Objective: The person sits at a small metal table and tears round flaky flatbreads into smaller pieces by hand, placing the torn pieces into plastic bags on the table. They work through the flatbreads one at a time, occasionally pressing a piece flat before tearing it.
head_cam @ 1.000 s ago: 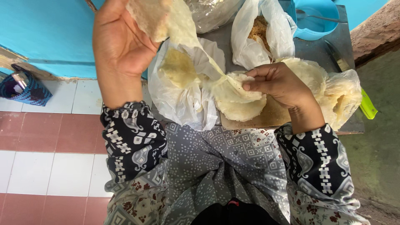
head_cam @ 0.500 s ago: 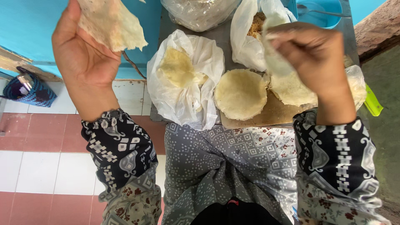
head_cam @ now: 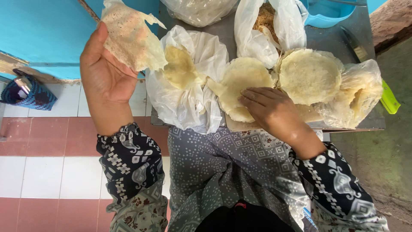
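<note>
**Thin wrappers being separated at a grey tabletop**

The left hand [head_cam: 105,81] is raised off the left edge of the grey metal tabletop [head_cam: 330,41], palm up, its fingers closed on a thin, torn, pale speckled wrapper sheet [head_cam: 128,36] that stands up from the grip. The right hand [head_cam: 270,109] lies flat, fingers spread and open, pressing on a round pale yellow wrapper disc [head_cam: 240,81] at the near edge of the tabletop; it grips nothing.

Just right of that disc, and touching it, sits a stack of round cream wrappers [head_cam: 309,75]. Beyond the stack, at the near right corner, a clear plastic bag of folded wrappers [head_cam: 358,96] rests against it. Left of the pressed disc, a crumpled white plastic bag [head_cam: 189,107] lies open with a yellowish folded wrapper [head_cam: 180,66] inside, overhanging the near edge.

Toward the far edge stand another white plastic bag of brown shredded filling [head_cam: 264,21] and a clear bag [head_cam: 197,10]. A blue plastic tub [head_cam: 326,15] sits at the far right corner. A lime green handle [head_cam: 389,99] pokes out at the right edge.
</note>
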`<control>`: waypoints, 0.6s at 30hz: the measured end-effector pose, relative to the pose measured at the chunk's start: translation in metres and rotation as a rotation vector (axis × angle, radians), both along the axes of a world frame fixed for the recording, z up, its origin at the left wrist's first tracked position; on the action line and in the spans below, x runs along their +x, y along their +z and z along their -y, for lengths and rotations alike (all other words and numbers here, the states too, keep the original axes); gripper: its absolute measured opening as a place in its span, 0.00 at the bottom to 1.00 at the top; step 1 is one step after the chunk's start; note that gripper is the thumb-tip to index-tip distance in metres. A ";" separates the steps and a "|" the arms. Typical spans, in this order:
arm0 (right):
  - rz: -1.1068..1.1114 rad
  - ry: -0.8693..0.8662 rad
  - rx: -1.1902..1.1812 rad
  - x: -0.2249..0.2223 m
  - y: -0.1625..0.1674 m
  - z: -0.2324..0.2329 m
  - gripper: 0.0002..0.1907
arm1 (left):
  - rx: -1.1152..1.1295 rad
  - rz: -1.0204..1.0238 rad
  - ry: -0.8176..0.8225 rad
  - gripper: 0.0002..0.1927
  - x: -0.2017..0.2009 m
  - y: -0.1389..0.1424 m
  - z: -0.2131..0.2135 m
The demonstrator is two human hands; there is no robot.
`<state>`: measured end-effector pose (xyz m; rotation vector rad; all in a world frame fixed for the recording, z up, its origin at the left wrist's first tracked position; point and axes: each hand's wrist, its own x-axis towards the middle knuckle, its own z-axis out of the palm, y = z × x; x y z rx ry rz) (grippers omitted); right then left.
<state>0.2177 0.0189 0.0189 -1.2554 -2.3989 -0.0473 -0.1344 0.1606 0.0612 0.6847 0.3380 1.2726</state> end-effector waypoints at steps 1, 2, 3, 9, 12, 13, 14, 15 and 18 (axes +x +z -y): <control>0.030 0.017 -0.001 0.002 0.001 0.001 0.20 | -0.005 0.003 -0.009 0.23 0.002 0.000 0.000; 0.060 0.034 -0.005 0.002 0.001 0.003 0.20 | -0.013 0.005 -0.016 0.23 0.004 0.000 0.000; 0.091 0.052 -0.007 0.002 0.001 0.004 0.20 | -0.011 0.006 -0.018 0.23 0.006 0.000 0.000; -0.123 -0.001 -0.101 0.000 -0.014 0.017 0.20 | -0.048 -0.033 -0.028 0.22 0.021 -0.005 0.003; -0.060 0.037 -0.053 -0.001 -0.018 0.021 0.14 | -0.018 -0.088 -0.038 0.23 0.034 -0.004 0.002; -0.076 0.027 -0.063 0.000 -0.017 0.023 0.13 | -0.020 -0.104 -0.032 0.24 0.041 -0.005 0.003; -0.091 0.020 -0.073 -0.001 -0.015 0.025 0.12 | -0.023 -0.120 -0.022 0.24 0.047 -0.006 0.003; -0.107 0.017 -0.082 -0.001 -0.014 0.025 0.11 | -0.010 -0.143 -0.022 0.23 0.055 -0.007 0.003; -0.260 -0.013 -0.071 -0.002 -0.004 0.019 0.12 | -0.031 -0.196 -0.082 0.21 0.078 -0.015 0.005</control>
